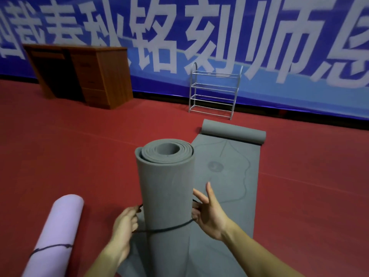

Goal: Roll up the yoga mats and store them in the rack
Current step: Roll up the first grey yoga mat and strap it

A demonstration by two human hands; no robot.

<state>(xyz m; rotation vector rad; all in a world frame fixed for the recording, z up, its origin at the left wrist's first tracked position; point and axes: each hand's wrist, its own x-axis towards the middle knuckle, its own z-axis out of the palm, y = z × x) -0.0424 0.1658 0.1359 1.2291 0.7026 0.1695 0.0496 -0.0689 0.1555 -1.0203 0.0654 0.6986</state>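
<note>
Near the middle of the red floor (79, 156), a person held a rolled grey yoga mat (165, 186) upright, its long axis vertical and open end pointing up. The left hand (124, 226) pinched a black cord (167, 228) looped round it. The right hand (209, 214) hooked the cord's other side, thumb and forefinger spread. A tied lilac mat (58, 226) lay near left, and a second grey mat (225, 176) lay mostly unrolled behind. None had reached the far wire rack (214, 90).

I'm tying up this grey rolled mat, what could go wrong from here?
The thin black cord sits low on the upright rolled grey foam mat and looks unknotted; if the left hand or right hand loses its grip, the loose top may unroll. The roll, stood on end, could topple.
</note>
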